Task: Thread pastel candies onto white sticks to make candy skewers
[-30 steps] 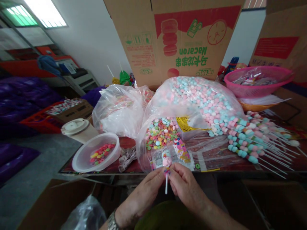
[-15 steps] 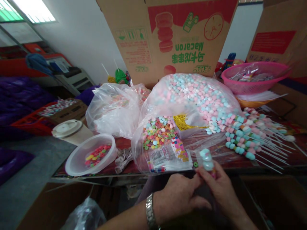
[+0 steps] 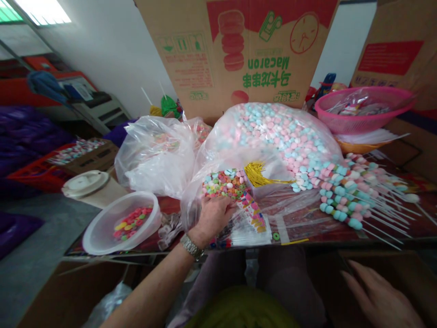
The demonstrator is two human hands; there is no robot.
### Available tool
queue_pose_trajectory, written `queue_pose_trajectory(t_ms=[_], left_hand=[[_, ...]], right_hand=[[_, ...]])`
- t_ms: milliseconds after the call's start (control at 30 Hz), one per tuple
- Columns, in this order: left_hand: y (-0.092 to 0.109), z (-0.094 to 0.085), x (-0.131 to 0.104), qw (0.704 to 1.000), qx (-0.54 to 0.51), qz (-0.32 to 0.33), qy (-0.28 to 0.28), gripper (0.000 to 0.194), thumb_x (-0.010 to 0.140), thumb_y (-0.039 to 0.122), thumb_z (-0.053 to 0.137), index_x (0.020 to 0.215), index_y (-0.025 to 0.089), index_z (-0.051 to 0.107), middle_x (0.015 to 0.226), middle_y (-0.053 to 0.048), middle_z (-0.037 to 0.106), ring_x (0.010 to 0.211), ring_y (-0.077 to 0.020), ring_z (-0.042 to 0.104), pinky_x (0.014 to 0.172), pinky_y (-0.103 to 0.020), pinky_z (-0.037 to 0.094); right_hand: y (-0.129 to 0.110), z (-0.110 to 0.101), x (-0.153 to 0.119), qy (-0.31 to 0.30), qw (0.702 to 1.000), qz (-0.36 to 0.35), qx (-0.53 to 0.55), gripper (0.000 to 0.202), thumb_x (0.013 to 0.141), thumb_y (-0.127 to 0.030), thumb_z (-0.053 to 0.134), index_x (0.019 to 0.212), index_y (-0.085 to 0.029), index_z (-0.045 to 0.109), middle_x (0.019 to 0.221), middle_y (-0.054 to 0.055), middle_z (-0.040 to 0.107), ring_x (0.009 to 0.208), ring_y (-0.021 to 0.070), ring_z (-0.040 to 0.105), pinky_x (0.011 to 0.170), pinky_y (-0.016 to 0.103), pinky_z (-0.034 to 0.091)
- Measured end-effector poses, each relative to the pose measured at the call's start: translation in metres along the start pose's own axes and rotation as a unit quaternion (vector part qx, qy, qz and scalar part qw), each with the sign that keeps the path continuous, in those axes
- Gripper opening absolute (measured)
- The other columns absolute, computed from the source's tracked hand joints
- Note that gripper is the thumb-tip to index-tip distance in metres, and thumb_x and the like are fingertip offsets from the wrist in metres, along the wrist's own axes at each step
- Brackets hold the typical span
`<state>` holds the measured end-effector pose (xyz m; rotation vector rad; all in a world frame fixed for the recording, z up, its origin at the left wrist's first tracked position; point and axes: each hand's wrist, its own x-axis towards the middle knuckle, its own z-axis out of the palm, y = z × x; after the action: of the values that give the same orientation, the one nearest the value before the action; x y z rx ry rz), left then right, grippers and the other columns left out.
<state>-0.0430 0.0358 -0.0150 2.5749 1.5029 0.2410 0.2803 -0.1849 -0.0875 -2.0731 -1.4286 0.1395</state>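
Note:
My left hand [image 3: 214, 214], with a metal watch at the wrist, reaches over the front of the loose ring candies [image 3: 227, 184] in the clear plastic bag. Its thumb is apart from the fingers, whose tips are partly hidden. Close beside it lie printed clear wrappers [image 3: 252, 223] and gold twist ties [image 3: 256, 175]. My right hand [image 3: 382, 296] is low at the right, below the table edge, over an open cardboard box [image 3: 362, 259]. Its fingers are stretched out, and I see nothing in them. One yellow twist tie [image 3: 295, 242] and a green ring candy [image 3: 276, 236] lie at the table's front edge.
Marshmallow skewers [image 3: 348, 196] are piled at the right, their sticks pointing toward me. A large bag of pastel marshmallows [image 3: 273, 132] stands behind. On the left are a bowl [image 3: 155, 218] of ring candies and a lidded cup [image 3: 92, 189]. A pink basket [image 3: 365, 118] sits back right.
Both hands held a small wrapped candy piece with blue marshmallows; it is out of sight now. My left hand moved left to the ring candies, my right hand down and right.

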Motion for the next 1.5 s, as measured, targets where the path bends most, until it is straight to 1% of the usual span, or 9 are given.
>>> queue_pose_trajectory(t_ms=[100,233,367,600,900,1067,1267,1367,1500], left_hand=[[-0.002,-0.014,-0.002,1.0,0.005,0.024,0.002,0.025,0.091,0.031,0.045,0.086,0.021,0.068,0.092,-0.006,0.071,0.09,-0.021,0.061,0.091,-0.038,0.034],[0.006,-0.04,-0.013,0.995,0.042,0.078,0.038,0.023,0.089,0.025,0.048,0.105,0.024,0.064,0.109,-0.009,0.066,0.099,-0.0253,0.058,0.097,-0.046,0.03],[0.027,-0.056,-0.027,0.985,-0.054,0.162,0.022,0.023,0.087,0.022,0.048,0.101,0.025,0.065,0.102,-0.006,0.068,0.098,-0.0232,0.058,0.1,-0.045,0.029],[0.056,-0.009,-0.029,0.93,-0.363,0.047,0.024,0.009,0.078,0.022,0.058,0.071,0.02,0.062,0.066,0.0,0.063,0.061,-0.0136,0.056,0.059,-0.021,0.042],[0.074,-0.002,-0.019,0.915,-0.376,0.106,-0.1,0.009,0.079,0.026,0.06,0.075,0.019,0.058,0.064,0.004,0.057,0.058,-0.0103,0.05,0.053,-0.018,0.036],[0.081,0.008,-0.018,0.931,-0.342,0.118,-0.055,0.021,0.083,0.026,0.056,0.064,0.018,0.056,0.06,0.003,0.058,0.056,-0.0101,0.052,0.053,-0.018,0.038],[0.059,0.006,-0.013,0.92,-0.336,0.185,0.076,0.016,0.088,0.021,0.051,0.084,0.021,0.067,0.079,-0.001,0.071,0.072,-0.0137,0.063,0.067,-0.022,0.047],[0.049,-0.003,-0.014,0.918,-0.322,0.208,0.101,0.017,0.087,0.018,0.055,0.096,0.023,0.068,0.091,-0.001,0.072,0.083,-0.0154,0.065,0.079,-0.026,0.048],[0.044,-0.013,-0.018,0.922,-0.311,0.209,0.094,0.019,0.086,0.018,0.055,0.098,0.024,0.069,0.094,-0.002,0.072,0.09,-0.0173,0.064,0.085,-0.029,0.047]], right_hand=[[-0.076,0.042,0.034,-0.025,0.982,-0.174,0.072,0.026,0.088,-0.035,0.047,0.101,-0.019,0.064,0.099,0.012,0.068,0.091,0.0269,0.063,0.082,0.044,0.05],[-0.177,0.057,0.072,0.046,0.946,-0.302,0.11,0.04,0.088,-0.028,0.048,0.125,-0.013,0.05,0.12,0.017,0.057,0.112,0.0302,0.049,0.092,0.048,0.041],[-0.207,0.052,0.081,0.0,0.914,-0.367,0.175,0.02,0.087,-0.019,0.043,0.095,-0.015,0.061,0.091,0.011,0.063,0.091,0.0242,0.055,0.083,0.042,0.041],[-0.167,0.041,0.051,-0.132,0.934,-0.094,0.317,0.015,0.087,-0.026,0.051,0.078,-0.018,0.06,0.072,0.0,0.06,0.068,0.0138,0.055,0.061,0.023,0.041],[-0.137,0.028,0.052,-0.125,0.94,-0.093,0.304,0.023,0.088,-0.032,0.049,0.071,-0.018,0.056,0.062,-0.002,0.054,0.06,0.0116,0.051,0.055,0.021,0.037],[-0.114,0.027,0.059,-0.079,0.981,-0.081,0.157,0.047,0.094,-0.039,0.032,0.054,-0.018,0.048,0.049,-0.003,0.046,0.047,0.0098,0.045,0.048,0.021,0.034],[-0.011,-0.024,0.099,0.038,0.986,0.027,-0.158,0.019,0.083,-0.022,0.047,0.079,-0.014,0.064,0.082,0.014,0.061,0.08,0.0268,0.053,0.065,0.038,0.04],[0.021,-0.03,0.101,-0.011,0.944,-0.033,-0.328,0.018,0.083,-0.017,0.048,0.078,-0.017,0.065,0.083,0.012,0.062,0.084,0.0286,0.054,0.067,0.04,0.041],[0.011,-0.03,0.085,0.1,0.955,-0.19,-0.206,0.023,0.09,-0.02,0.039,0.083,-0.017,0.061,0.081,0.009,0.063,0.078,0.0226,0.059,0.069,0.034,0.046]])
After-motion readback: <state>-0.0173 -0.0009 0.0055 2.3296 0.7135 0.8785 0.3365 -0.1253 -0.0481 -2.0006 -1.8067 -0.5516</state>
